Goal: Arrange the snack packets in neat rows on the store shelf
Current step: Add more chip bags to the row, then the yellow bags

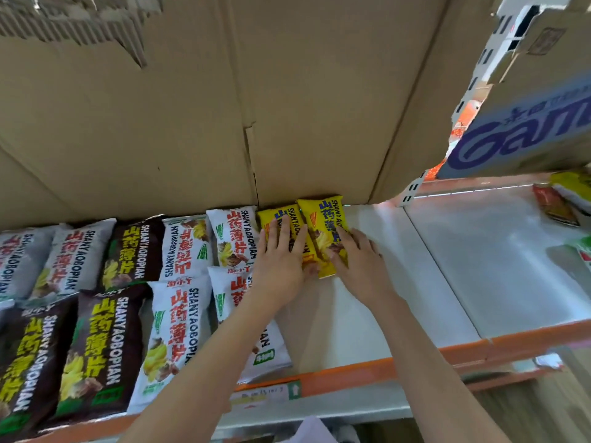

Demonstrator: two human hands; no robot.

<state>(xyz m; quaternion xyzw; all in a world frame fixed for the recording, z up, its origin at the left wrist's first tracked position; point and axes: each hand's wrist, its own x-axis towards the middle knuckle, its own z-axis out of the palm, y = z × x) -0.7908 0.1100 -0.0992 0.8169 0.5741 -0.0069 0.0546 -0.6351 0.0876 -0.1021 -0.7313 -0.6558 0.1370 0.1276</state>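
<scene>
My left hand (pixel 281 251) and right hand (pixel 358 254) press flat on two yellow packets (pixel 323 225); pushing unevenly may slide them crooked.

Snack packets (pixel 179 334): "SHANYAOBOPIAN"

— How many yellow packets (pixel 324 233) are on the shelf (pixel 367 314)?

— Two, side by side at the back.

— And white packets (pixel 174 340)?

— Four that I can count: two in the back row, two in the front.

— Brown packets (pixel 92 356)?

— Three (one behind, two in front).

— Any grey packets (pixel 68 254)?

— Two at the far left, the outer one cut by the frame.

— Hands?

— Two: a left hand (pixel 279 263) and a right hand (pixel 359 260).
</scene>
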